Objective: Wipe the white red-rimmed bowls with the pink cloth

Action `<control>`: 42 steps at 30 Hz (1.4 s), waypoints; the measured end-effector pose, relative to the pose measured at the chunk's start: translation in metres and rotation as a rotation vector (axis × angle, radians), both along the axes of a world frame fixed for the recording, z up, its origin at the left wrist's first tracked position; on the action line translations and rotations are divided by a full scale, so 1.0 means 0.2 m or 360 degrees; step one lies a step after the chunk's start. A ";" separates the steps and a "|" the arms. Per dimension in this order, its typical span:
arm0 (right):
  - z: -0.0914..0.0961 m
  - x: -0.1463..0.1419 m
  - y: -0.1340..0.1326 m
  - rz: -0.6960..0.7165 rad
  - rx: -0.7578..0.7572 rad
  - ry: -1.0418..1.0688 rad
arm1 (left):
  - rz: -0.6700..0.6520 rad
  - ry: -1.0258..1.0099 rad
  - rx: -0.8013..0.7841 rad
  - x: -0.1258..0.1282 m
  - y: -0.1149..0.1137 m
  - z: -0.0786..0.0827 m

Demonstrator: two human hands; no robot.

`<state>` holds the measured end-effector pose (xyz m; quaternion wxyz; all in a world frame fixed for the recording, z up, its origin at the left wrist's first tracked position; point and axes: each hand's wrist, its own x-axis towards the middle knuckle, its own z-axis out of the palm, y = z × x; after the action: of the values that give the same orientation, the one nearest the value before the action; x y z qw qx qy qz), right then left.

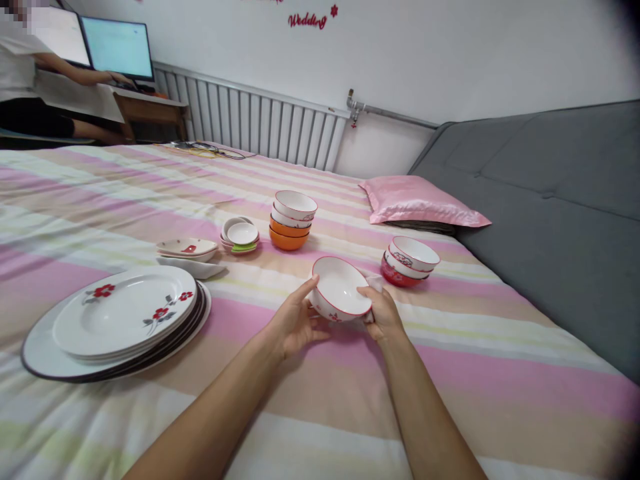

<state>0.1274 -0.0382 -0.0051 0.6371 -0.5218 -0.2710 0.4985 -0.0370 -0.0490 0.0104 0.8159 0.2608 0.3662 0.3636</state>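
A white bowl (pixel 341 288) with a red rim and red flowers on its outside is held between both hands, tilted toward me. My left hand (pixel 301 320) grips its left side, thumb at the rim and fingers beneath. On the right side, my right hand (pixel 383 312) pinches the rim with the thumb inside, and a pale cloth (pixel 375 283) shows between that hand and the bowl. Just beyond, to the right, stands a stack of bowls (pixel 413 259), white ones over a red one. Behind the held bowl is another stack (pixel 290 220), white above orange.
Flowered plates (pixel 125 312) are piled at left on the striped bed (pixel 300 400). Beyond them lie oval dishes (pixel 187 250) and small round dishes (pixel 242 235). A pink pillow (pixel 420 202) rests by the grey headboard (pixel 545 200). A person (pixel 20 73) sits by monitors at far left.
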 end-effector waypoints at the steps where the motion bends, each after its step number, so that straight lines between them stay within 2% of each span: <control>1: 0.00 -0.01 0.00 0.0000 0.0051 0.0033 | -0.0020 -0.0113 -0.0013 0.00 -0.01 0.01; 3: 0.01 -0.04 -0.01 0.0027 0.0134 0.0032 | 0.0044 -0.0253 0.0031 0.01 -0.02 0.02; 7: 0.03 -0.07 -0.02 0.0120 0.0241 -0.0001 | 0.0313 -0.0275 0.0080 0.02 -0.03 0.01; 12: 0.03 -0.07 -0.02 0.0197 0.0176 0.0051 | 0.0526 -0.0195 0.0133 0.02 -0.02 -0.01; 14: 0.02 -0.05 0.00 0.0109 0.0087 0.0065 | 0.0562 -0.0127 0.0147 0.02 -0.01 -0.01; 17: -0.01 -0.01 0.02 -0.0208 0.0048 -0.0126 | 0.0576 -0.0029 0.0133 0.03 -0.01 -0.02; 19: -0.01 0.01 0.03 -0.0424 0.0200 -0.0404 | 0.0569 0.0007 0.0098 0.02 -0.01 -0.03; 21: 0.00 0.02 0.02 -0.0588 0.0473 -0.0725 | 0.0562 0.0023 0.0072 0.02 -0.02 -0.03; 24: 0.03 -0.01 -0.01 -0.0696 0.0866 -0.1186 | 0.0535 0.0041 0.0088 0.02 -0.02 -0.04; 26: 0.02 -0.04 -0.03 -0.0585 0.1010 -0.1495 | 0.0502 0.0048 0.0114 0.03 -0.02 -0.04; 29: -0.01 -0.07 -0.04 -0.0140 0.1081 -0.1942 | 0.0427 0.0040 0.0166 0.04 -0.02 -0.04; 31: -0.03 -0.08 -0.04 0.0093 0.1068 -0.2126 | 0.0391 0.0040 0.0217 0.04 -0.02 -0.04; 38: -0.01 -0.08 -0.05 0.0284 0.1021 -0.2371 | 0.0378 0.0089 0.0323 0.05 -0.02 -0.07; 42: -0.02 -0.10 -0.05 0.0272 0.0984 -0.2465 | 0.0363 0.0145 0.0402 0.06 -0.03 -0.05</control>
<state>0.1073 -0.0483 -0.0084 0.3451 -0.4961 -0.7951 -0.0510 -0.0255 -0.0551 0.0006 0.7127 0.3339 0.3814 0.4848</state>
